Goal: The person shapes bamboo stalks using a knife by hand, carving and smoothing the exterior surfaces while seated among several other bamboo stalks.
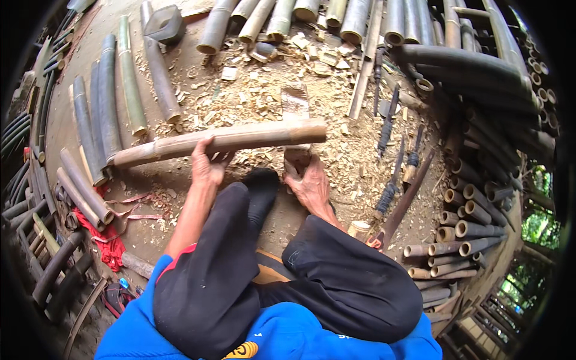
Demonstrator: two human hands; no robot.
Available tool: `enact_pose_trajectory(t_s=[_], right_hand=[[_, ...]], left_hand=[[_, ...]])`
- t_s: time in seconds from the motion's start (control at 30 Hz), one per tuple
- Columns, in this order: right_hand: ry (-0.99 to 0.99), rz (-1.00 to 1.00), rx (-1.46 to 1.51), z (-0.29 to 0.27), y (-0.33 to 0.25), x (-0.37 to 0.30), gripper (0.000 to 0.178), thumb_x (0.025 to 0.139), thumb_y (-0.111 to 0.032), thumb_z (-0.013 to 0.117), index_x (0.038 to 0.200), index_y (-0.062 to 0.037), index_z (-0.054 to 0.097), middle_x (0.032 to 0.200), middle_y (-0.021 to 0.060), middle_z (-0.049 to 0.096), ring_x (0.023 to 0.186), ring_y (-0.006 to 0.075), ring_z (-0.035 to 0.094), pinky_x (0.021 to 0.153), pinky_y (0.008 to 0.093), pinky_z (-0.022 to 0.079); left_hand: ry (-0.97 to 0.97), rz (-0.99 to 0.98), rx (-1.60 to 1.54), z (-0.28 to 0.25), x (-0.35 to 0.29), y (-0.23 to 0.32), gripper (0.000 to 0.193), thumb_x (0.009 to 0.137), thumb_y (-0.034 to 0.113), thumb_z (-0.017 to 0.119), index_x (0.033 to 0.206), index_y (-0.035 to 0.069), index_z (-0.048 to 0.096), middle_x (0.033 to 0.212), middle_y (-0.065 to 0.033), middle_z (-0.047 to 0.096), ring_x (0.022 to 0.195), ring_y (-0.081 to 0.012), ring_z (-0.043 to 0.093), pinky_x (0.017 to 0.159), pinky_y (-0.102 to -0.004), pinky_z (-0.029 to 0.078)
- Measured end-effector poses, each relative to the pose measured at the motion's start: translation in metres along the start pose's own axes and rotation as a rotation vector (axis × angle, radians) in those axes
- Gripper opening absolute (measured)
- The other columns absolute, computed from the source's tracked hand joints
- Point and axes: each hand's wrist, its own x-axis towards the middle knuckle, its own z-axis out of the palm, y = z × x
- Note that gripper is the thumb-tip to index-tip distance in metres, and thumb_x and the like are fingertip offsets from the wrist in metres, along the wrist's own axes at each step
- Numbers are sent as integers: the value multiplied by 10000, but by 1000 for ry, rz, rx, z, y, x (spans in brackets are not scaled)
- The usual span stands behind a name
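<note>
A long brown bamboo tube (240, 137) lies nearly level across the space before my knees, its right end slightly raised. My left hand (209, 165) is closed on its near side, left of the middle. Beneath the tube's right part is a narrow wooden block (294, 103), which shows on both sides of it. My right hand (310, 185) grips the near end of this block, thumb on the left and fingers on the right. The tube hides the block's middle. My legs (210, 264) are bent on either side, with one dark-socked foot (261, 186) close to the tube.
Pale wood chips (252, 99) cover the ground ahead. On the right lie knives with dark wrapped handles (387, 198) and a saw (411, 195). Bamboo tubes stand stacked at the right (474, 231) and lie at the left (108, 96), near a red cloth (110, 246). A plastic container (165, 24) sits far left.
</note>
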Motion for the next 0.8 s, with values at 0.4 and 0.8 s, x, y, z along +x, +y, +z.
enact_pose_trajectory(t_s=[0.4, 0.8], right_hand=[[200, 172, -50, -88, 51, -18, 658, 948, -391, 710, 1398, 51, 523, 1322, 274, 594, 1183, 416, 618, 1028, 498, 492], [101, 406, -429, -160, 170, -27, 497, 915, -237, 609, 1310, 52, 523, 1192, 344, 645, 1117, 512, 612, 933, 549, 469]], left_hand=[[-120, -248, 1066, -45, -21, 20, 506, 902, 411, 807, 1157, 3, 647, 877, -91, 684, 904, -210, 650, 842, -385, 527], [-836, 768, 2071, 24, 30, 36, 311, 710, 144, 728, 989, 77, 608, 936, -135, 675, 968, -327, 683, 868, -456, 540]])
